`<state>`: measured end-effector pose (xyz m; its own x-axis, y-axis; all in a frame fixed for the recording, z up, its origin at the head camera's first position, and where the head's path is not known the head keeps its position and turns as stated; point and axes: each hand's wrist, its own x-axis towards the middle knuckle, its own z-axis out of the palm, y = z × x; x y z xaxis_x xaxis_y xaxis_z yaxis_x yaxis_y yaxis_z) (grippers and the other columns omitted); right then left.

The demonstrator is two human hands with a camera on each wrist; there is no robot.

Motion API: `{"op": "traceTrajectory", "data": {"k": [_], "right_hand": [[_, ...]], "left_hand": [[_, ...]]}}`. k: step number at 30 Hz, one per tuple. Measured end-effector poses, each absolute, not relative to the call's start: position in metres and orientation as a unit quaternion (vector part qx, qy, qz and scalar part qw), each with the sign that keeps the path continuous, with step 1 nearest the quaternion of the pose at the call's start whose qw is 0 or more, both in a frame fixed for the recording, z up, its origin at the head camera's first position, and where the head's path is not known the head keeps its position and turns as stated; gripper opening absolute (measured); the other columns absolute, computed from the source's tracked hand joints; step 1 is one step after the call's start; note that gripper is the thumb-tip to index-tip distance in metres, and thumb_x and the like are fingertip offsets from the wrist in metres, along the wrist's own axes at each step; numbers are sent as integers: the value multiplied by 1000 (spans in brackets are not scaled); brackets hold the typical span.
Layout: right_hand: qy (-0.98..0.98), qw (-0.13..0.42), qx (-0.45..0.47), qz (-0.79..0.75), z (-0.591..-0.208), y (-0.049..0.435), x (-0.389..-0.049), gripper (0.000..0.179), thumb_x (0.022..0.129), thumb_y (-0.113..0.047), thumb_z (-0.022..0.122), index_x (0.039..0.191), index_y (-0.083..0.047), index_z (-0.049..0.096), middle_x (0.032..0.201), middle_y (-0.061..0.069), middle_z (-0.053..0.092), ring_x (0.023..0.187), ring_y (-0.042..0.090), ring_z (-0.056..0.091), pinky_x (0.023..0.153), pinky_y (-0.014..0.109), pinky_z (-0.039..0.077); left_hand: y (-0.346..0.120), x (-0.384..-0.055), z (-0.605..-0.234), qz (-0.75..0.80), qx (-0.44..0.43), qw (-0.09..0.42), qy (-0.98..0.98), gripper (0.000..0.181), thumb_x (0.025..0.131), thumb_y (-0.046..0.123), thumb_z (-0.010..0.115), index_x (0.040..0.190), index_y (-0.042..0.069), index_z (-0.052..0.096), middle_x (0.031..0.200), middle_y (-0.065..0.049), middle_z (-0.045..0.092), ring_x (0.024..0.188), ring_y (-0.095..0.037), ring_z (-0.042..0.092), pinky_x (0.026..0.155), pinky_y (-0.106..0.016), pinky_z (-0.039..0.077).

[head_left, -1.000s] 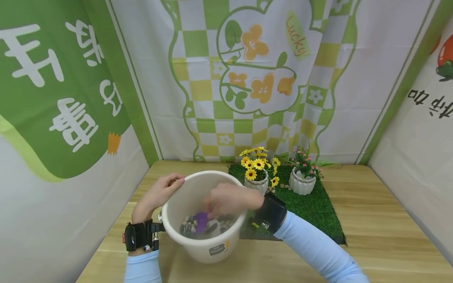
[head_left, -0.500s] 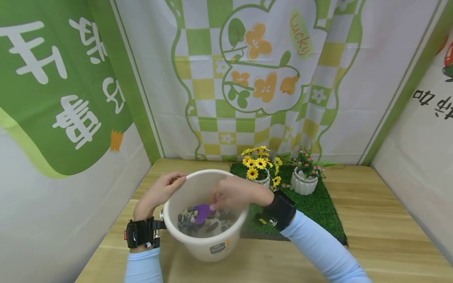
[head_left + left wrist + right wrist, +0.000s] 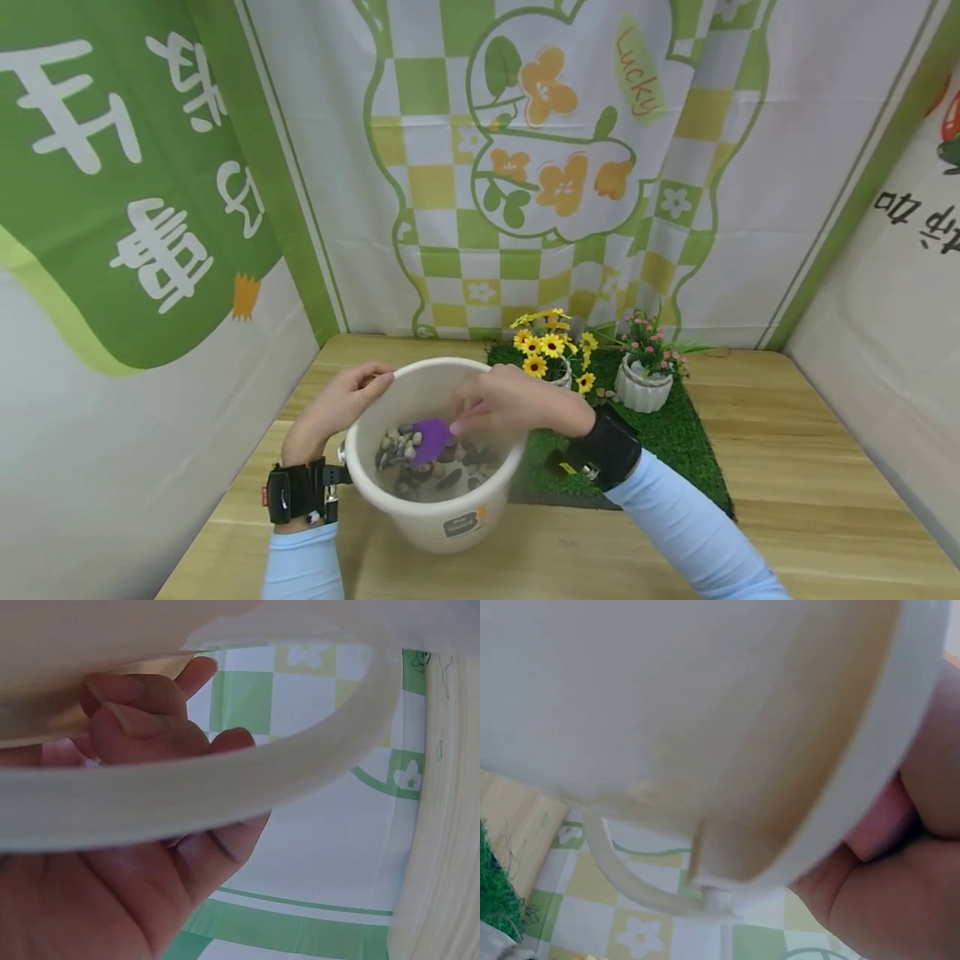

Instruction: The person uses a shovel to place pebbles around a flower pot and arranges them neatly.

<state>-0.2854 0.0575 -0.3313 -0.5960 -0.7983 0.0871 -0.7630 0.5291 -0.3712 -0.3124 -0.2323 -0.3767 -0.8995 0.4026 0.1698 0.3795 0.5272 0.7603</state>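
Observation:
A cream bucket (image 3: 447,521) stands on the wooden table, with grey and tan pebbles (image 3: 412,477) in its bottom. At the rim's left side my left hand (image 3: 341,408) grips the bucket, its fingers curled beneath the edge; the bucket's handle (image 3: 300,769) crosses in front of them in the left wrist view. Inside the bucket, my right hand (image 3: 510,402) holds a small toy shovel with a purple blade (image 3: 432,440) by its pink handle. Several pebbles lie at the blade's left edge. In the right wrist view the bucket's wall (image 3: 667,697) hides the blade.
An artificial grass mat (image 3: 675,450) lies right of the bucket. On it stand a pot of yellow flowers (image 3: 551,346), partly behind my right hand, and a white pot of pink flowers (image 3: 642,385). A printed curtain (image 3: 540,275) hangs behind the table.
My right hand has moved back and to the right, lifting the shovel's handle end and drawing the blade along with it. The left hand stays at the rim.

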Motion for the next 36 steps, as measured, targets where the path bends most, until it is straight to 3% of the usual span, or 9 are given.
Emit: {"op": "traceTrajectory", "data": {"k": [4,19,26,36], "right_hand": [[872,39,-443,-205,-331,62,-284,17,91,-30,69,103,-18,71,98,-4,75,93,11,71,77,22,52],[872,34,-436,-218,-332,64,-280,31,91,-31,70,117,-17,66,100,4,76,88,12,73,70,20,52],[882,54,-418,-210,-336,59,-277,30,92,-35,68,118,-22,66,105,1,75,91,8,71,70,18,51],[874,18,-428,-228,-324,71,-272,28,92,-35,68,116,-20,68,104,2,76,93,11,73,76,20,54]], "left_hand": [[-231,-313,-377,432,225,13,873,35,103,23,49,127,0,59,106,-22,68,86,-22,67,69,-30,56],[-230,-313,-377,441,211,25,872,36,103,24,49,129,0,58,106,-22,68,87,-22,66,70,-32,55],[-228,-312,-379,442,211,32,871,38,104,24,48,131,-2,56,106,-22,68,87,-23,67,68,-31,56],[-230,-313,-377,427,206,24,880,39,104,26,48,131,-1,56,108,-22,67,86,-22,66,68,-31,55]]}}
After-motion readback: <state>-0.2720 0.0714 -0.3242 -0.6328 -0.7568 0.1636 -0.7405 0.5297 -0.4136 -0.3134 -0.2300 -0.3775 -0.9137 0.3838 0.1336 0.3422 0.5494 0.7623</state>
